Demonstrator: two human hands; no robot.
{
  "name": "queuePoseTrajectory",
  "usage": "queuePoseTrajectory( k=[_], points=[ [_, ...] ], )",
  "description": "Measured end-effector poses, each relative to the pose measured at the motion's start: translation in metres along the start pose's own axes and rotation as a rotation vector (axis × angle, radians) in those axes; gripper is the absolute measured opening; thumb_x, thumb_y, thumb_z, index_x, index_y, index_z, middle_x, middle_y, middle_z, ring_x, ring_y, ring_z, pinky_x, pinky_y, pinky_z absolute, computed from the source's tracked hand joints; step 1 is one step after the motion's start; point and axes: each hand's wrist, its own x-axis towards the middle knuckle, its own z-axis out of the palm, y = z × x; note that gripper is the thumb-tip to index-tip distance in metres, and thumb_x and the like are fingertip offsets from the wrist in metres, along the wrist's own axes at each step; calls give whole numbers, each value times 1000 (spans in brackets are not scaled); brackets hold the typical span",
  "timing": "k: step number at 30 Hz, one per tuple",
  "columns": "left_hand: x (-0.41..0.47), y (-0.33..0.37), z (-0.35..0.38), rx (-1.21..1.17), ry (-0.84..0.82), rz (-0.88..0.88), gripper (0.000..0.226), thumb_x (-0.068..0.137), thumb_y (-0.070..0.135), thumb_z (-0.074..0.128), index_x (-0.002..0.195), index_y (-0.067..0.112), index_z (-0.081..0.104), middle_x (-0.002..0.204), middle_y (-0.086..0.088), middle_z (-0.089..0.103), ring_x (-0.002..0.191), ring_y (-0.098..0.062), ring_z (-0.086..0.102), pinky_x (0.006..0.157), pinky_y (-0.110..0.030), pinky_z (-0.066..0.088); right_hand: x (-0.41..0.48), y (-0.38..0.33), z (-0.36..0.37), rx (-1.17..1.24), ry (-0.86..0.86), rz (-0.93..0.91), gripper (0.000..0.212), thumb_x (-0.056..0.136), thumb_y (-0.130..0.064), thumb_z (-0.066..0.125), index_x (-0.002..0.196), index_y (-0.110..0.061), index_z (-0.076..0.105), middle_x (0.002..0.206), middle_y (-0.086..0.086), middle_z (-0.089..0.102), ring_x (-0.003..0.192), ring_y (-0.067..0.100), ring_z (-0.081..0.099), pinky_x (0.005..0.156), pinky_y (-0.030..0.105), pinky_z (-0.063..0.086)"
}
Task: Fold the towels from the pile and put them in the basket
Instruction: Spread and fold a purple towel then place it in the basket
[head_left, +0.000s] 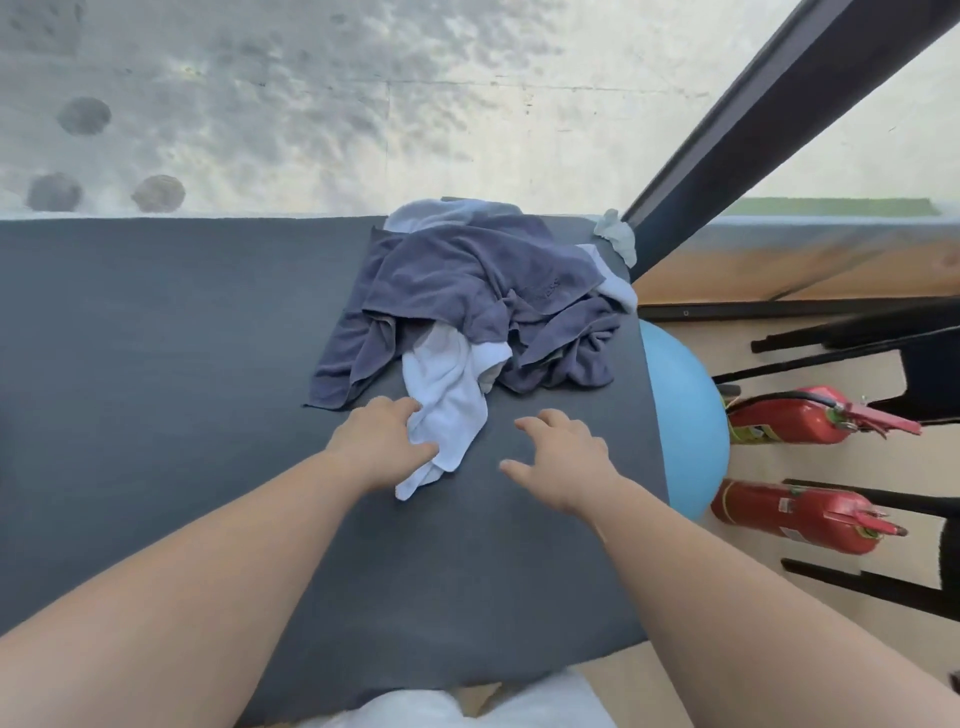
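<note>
So the left hand (382, 441) has a pinch on the loose end of the white towel (447, 395), which trails out from under the dark towels in the pile (483, 291) on the grey table (156, 364). My guess is that one gets folded first. The right hand (563, 452) is spread loose beside it, holding nothing, probably ready for another corner. No basket in sight.

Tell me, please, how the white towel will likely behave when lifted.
The white towel, lying in soft folds, will probably hang limp. Its upper end sits under the blue towel, so lifting may drag that along.
</note>
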Motion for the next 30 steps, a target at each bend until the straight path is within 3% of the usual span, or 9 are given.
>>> queuePoseTrajectory(
  k=[3,6,9,14,18,20,22,25,30],
  points=[
    [24,7,0,64,133,18,65,88,51,60,147,35,39,163,-5,15,139,-32,32,108,-46,38,31,-2,-8,-29,75,-67,72,94,-61,50,156,-34,25,168,1,6,152,29,10,119,50,19],
    [52,20,-15,193,325,106,58,90,47,60,143,36,41,167,-6,-3,142,-33,26,113,-49,30,63,-6,-24,-55,149,-143,74,95,-60,49,157,-34,20,169,-2,-4,155,27,-1,121,51,14],
    [78,29,-27,321,292,182,58,92,48,56,146,35,38,167,2,-15,151,-31,9,119,-59,17,88,-10,-36,-87,128,-216,71,95,-58,50,156,-34,23,169,-5,-5,155,26,-4,121,52,14],
    [91,37,-37,368,260,220,56,96,43,52,145,16,42,168,5,3,154,-22,6,121,-58,13,102,-14,-39,-96,133,-257,67,98,-55,47,155,-26,28,169,-6,3,156,21,-1,122,56,11],
    [76,34,-38,307,375,300,46,92,31,61,131,7,57,161,-3,33,150,-24,27,118,-54,26,96,-10,-43,-77,202,-262,65,99,-49,49,154,-21,31,167,-7,16,155,18,6,121,51,14],
    [64,31,-40,255,470,358,29,88,18,66,112,3,68,144,-8,56,139,-28,46,111,-52,36,88,-4,-48,-22,299,-290,54,97,-42,55,145,-18,45,160,-6,33,152,20,20,116,45,26],
    [48,29,-44,173,572,402,12,84,7,66,93,5,73,112,-8,72,112,-32,66,95,-45,48,76,2,-56,31,412,-348,35,91,-33,65,121,-15,62,136,-4,56,135,22,45,100,38,41],
    [17,34,-53,47,626,344,13,82,2,65,85,10,75,86,-3,71,81,-32,66,68,-31,45,46,5,-69,125,522,-329,12,85,-16,67,95,-15,73,100,-2,69,100,24,62,73,28,38],
    [-39,40,-59,-199,550,321,24,81,4,59,98,21,58,80,6,62,76,-21,57,67,-32,43,-19,4,-74,365,534,-207,15,82,-10,58,89,-22,53,80,-11,56,77,18,49,60,25,30]
  ],
)
